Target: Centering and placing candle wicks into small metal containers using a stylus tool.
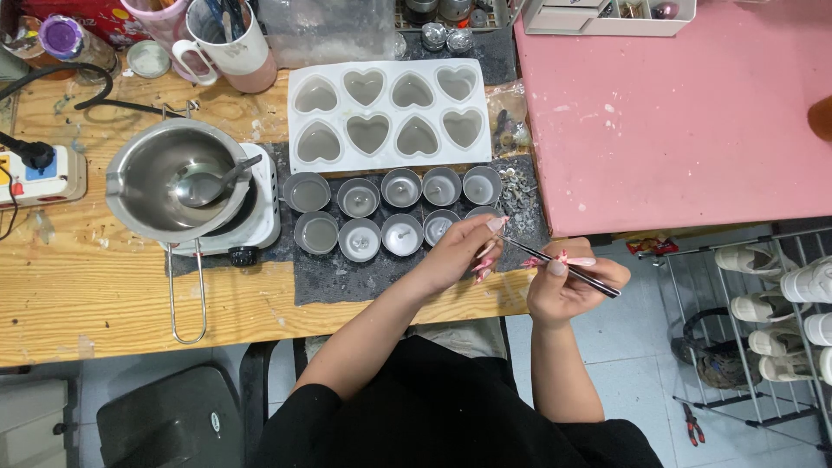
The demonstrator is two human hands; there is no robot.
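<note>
A thin dark tool (563, 267) is held closed in the right hand (572, 282), its tip aimed left toward the near-right tealight cup (440, 227) on the tabletop (104, 295). The left hand (459, 251) is pinched around something too small to tell beside that cup. The tip is best kept low and steady, and the neighbouring cups (403, 234) left unbumped.
</note>
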